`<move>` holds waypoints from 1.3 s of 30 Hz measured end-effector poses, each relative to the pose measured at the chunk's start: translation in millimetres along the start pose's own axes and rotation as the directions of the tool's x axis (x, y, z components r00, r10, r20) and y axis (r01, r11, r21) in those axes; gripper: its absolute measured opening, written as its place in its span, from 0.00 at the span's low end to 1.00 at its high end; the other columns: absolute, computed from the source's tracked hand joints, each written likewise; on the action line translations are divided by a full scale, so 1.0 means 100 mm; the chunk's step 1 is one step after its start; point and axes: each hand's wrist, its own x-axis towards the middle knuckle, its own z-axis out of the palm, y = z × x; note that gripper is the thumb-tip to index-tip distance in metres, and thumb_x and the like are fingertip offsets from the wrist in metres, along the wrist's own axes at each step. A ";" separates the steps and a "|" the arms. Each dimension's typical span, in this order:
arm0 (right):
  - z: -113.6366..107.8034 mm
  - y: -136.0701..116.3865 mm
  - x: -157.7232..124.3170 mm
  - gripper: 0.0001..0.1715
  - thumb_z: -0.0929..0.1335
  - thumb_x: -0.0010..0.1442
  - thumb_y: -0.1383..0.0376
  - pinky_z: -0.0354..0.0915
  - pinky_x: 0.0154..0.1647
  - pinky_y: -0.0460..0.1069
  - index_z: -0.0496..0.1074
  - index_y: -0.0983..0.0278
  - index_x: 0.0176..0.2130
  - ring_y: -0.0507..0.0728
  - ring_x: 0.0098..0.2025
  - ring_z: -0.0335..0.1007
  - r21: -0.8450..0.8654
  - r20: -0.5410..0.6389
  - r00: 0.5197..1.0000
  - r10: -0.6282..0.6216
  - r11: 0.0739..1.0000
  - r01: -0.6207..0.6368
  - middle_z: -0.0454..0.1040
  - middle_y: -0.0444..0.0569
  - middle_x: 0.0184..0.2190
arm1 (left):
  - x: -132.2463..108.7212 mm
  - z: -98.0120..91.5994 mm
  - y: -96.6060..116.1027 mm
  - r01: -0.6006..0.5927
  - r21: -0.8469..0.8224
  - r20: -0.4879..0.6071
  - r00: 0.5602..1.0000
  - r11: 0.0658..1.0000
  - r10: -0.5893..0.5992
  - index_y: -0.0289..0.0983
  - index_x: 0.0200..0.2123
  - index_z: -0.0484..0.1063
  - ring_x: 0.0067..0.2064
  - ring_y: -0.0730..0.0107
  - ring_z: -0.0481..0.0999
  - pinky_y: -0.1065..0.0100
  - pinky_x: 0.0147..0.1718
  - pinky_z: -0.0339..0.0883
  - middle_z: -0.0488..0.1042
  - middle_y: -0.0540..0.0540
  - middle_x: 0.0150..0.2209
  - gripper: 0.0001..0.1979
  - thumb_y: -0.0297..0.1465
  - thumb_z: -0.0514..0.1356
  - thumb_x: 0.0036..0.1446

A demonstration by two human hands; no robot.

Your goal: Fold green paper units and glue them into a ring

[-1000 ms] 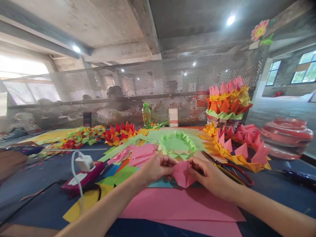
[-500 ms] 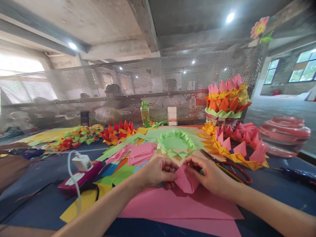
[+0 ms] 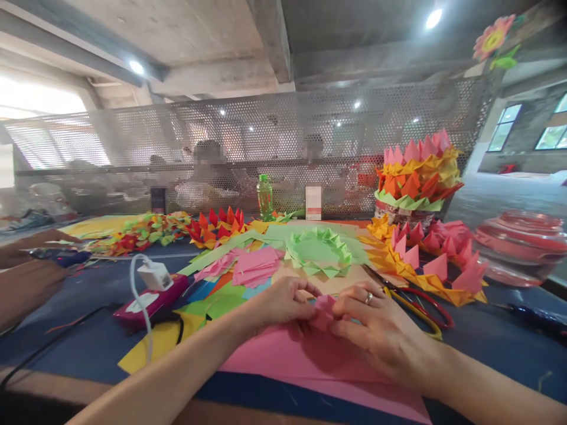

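Between my two hands is a small piece of folded pink paper (image 3: 323, 311), partly covered by the fingers. My left hand (image 3: 287, 304) pinches its left side. My right hand (image 3: 372, 313), with a ring on one finger, is closed over its right side. Under both hands lie large pink sheets (image 3: 283, 357). Just beyond them is a ring of folded light green paper (image 3: 318, 252), and left of that a stack of cut pink paper pieces (image 3: 256, 267). Scissors (image 3: 425, 313) with red and yellow handles lie beside my right hand.
A purple power strip (image 3: 153, 307) with a white charger (image 3: 155, 276) stands left. At the right are a layered paper lotus (image 3: 414, 171), pink and yellow folded petals (image 3: 436, 268) and a clear jar (image 3: 520, 245). A green bottle (image 3: 264, 198) stands behind. Another person's hands (image 3: 31, 283) work far left.
My right hand has turned over the pink paper, so its back and ring now show. The paper is more folded together and more covered. The view has shifted slightly.
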 end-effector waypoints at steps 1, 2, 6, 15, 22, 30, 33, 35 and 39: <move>-0.01 -0.01 -0.03 0.19 0.60 0.63 0.78 0.61 0.48 0.57 0.73 0.61 0.43 0.60 0.41 0.70 -0.006 -0.007 1.000 -0.007 1.000 0.007 0.77 0.51 0.40 | -0.03 -0.01 0.01 -0.021 0.027 -0.035 0.999 0.999 0.022 0.33 0.43 0.72 0.22 0.67 0.74 0.70 0.23 0.65 0.76 0.48 0.24 0.17 0.32 0.64 0.48; -0.01 -0.02 -0.06 0.18 0.60 0.64 0.77 0.62 0.48 0.56 0.73 0.61 0.43 0.59 0.42 0.70 -0.007 0.001 1.000 -0.006 1.000 0.006 0.77 0.51 0.41 | -0.08 -0.01 0.02 -0.066 0.080 -0.097 0.993 0.995 0.074 0.34 0.42 0.72 0.25 0.66 0.75 0.68 0.27 0.67 0.76 0.47 0.25 0.14 0.31 0.63 0.51; 0.01 -0.09 -0.20 0.10 0.65 0.66 0.71 0.64 0.48 0.53 0.74 0.59 0.41 0.57 0.42 0.71 0.083 0.006 1.000 -0.004 0.997 0.003 0.78 0.48 0.40 | -0.37 0.06 0.01 -0.383 0.620 -0.186 0.776 0.685 0.602 0.37 0.42 0.75 0.45 0.62 0.75 0.63 0.48 0.67 0.77 0.42 0.42 0.09 0.30 0.55 0.65; 0.01 -0.10 -0.29 0.09 0.66 0.65 0.75 0.63 0.37 0.46 0.74 0.63 0.40 0.51 0.35 0.69 0.373 0.104 0.991 0.086 0.920 -0.119 0.75 0.46 0.36 | -0.59 0.21 -0.10 -0.710 0.694 0.462 0.565 0.118 0.684 0.31 0.48 0.71 0.47 0.61 0.77 0.63 0.50 0.71 0.78 0.41 0.42 0.11 0.30 0.52 0.70; 0.04 -0.01 -0.20 0.03 0.70 0.66 0.68 0.63 0.42 0.45 0.75 0.63 0.37 0.50 0.36 0.71 0.531 0.126 0.981 0.146 0.826 -0.191 0.76 0.45 0.33 | -0.60 0.25 -0.20 -0.702 0.699 0.379 0.525 0.136 0.762 0.33 0.45 0.72 0.43 0.64 0.78 0.65 0.50 0.72 0.79 0.42 0.38 0.10 0.32 0.55 0.69; 0.12 -0.17 -0.18 0.09 0.69 0.61 0.71 0.61 0.33 0.44 0.70 0.62 0.28 0.48 0.29 0.67 0.483 0.192 0.889 0.416 0.748 -0.455 0.72 0.40 0.25 | -0.60 0.20 -0.21 -0.725 0.661 0.336 0.517 0.194 0.787 0.32 0.46 0.73 0.42 0.64 0.80 0.66 0.48 0.73 0.80 0.42 0.36 0.10 0.30 0.55 0.69; 0.15 -0.22 -0.18 0.10 0.68 0.59 0.71 0.59 0.30 0.44 0.67 0.61 0.27 0.47 0.27 0.66 0.432 0.201 0.854 0.480 0.738 -0.517 0.70 0.39 0.24 | -0.62 0.19 -0.19 -0.720 0.651 0.303 0.538 0.241 0.787 0.32 0.45 0.74 0.41 0.65 0.80 0.67 0.47 0.74 0.80 0.43 0.35 0.10 0.29 0.54 0.69; 0.17 -0.24 -0.18 0.10 0.68 0.58 0.71 0.58 0.30 0.44 0.66 0.61 0.27 0.48 0.27 0.65 0.415 0.191 0.850 0.490 0.745 -0.523 0.69 0.39 0.24 | -0.62 0.18 -0.17 -0.713 0.651 0.299 0.555 0.259 0.776 0.34 0.44 0.75 0.40 0.66 0.80 0.68 0.45 0.74 0.79 0.44 0.34 0.09 0.29 0.55 0.69; 0.19 -0.23 -0.19 0.12 0.68 0.58 0.70 0.58 0.32 0.45 0.62 0.61 0.26 0.48 0.28 0.64 0.401 0.175 0.859 0.481 0.762 -0.509 0.67 0.38 0.23 | -0.60 0.18 -0.14 -0.712 0.644 0.314 0.581 0.281 0.751 0.35 0.42 0.75 0.39 0.67 0.79 0.70 0.44 0.74 0.79 0.45 0.34 0.09 0.29 0.55 0.69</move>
